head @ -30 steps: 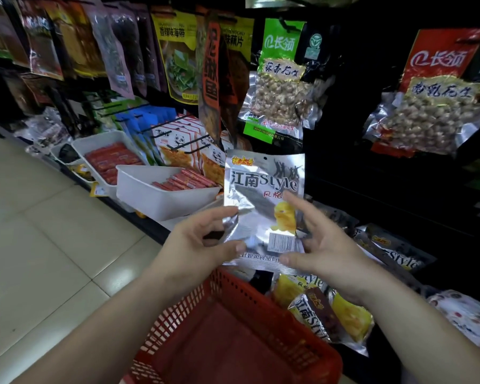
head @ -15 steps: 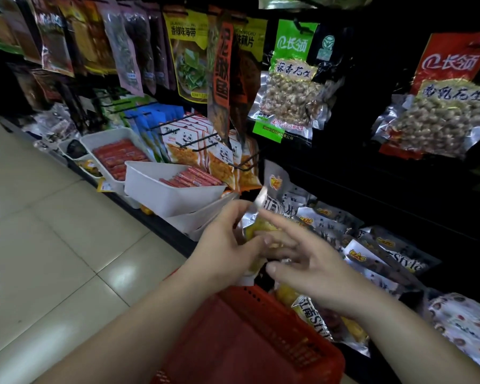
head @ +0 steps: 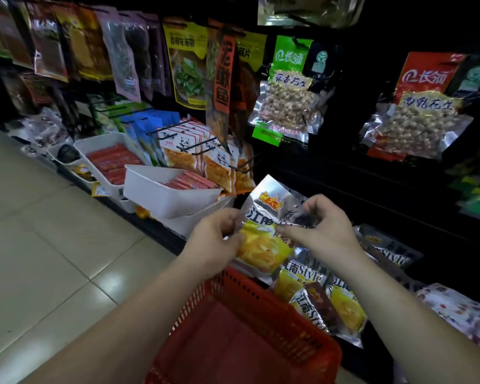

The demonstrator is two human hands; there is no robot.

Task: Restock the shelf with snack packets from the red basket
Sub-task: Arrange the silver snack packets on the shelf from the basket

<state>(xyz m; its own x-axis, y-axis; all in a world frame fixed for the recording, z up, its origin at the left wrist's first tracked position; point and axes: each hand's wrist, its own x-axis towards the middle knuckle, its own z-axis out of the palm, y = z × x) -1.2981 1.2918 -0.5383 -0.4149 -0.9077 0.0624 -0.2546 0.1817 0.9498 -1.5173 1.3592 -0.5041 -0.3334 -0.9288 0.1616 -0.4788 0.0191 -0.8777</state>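
- Red sausage sticks [head: 114,164] are laid in a white tub [head: 100,142].
- More are held in a nearer white tub [head: 161,195].
- Panda-printed packets [head: 183,151] are hung on hooks.
- A green-topped peanut bag [head: 287,103] and a red-topped peanut bag [head: 421,117] are hung above.
- Pale floor tiles [head: 39,259] are seen at left.

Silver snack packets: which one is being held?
The silver foil snack packet pinched between left hand and right hand; the other foil packets lie on the dark shelf.

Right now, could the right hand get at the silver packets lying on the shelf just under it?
Probably yes: the shelf packets lie right below the right hand with nothing between. But it and the left hand both pinch the held packet.
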